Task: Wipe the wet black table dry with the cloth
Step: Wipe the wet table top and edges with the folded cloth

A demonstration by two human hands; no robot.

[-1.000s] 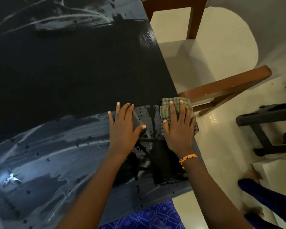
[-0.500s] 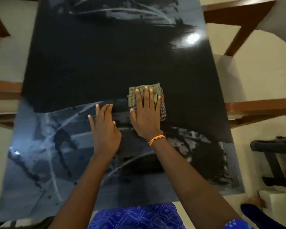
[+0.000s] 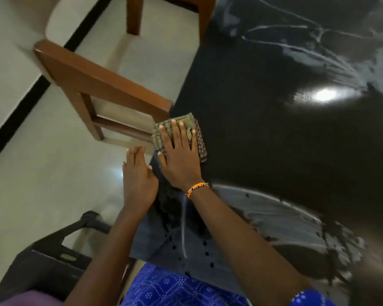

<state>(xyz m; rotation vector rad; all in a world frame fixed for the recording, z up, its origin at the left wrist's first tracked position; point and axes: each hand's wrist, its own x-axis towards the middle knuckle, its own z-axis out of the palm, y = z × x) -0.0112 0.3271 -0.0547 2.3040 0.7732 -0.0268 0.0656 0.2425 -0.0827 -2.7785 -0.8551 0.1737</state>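
The black table (image 3: 274, 133) fills the right of the head view, with wet streaks near me and at the far right. A folded green checked cloth (image 3: 181, 127) lies at the table's left edge. My right hand (image 3: 179, 157), with an orange bracelet at the wrist, presses flat on the cloth, fingers spread over it. My left hand (image 3: 138, 175) hovers flat and empty just left of it, fingers together, over the table's left edge and the floor.
A brown wooden chair (image 3: 93, 85) stands close against the table's left side, beside the cloth. A second chair's legs (image 3: 134, 16) show at the top. A dark object (image 3: 42, 268) sits on the pale tiled floor at lower left.
My right hand has swept the cloth leftwards from the table's right edge, across the middle, to its left edge. My left hand moved along beside it and now overhangs the edge.
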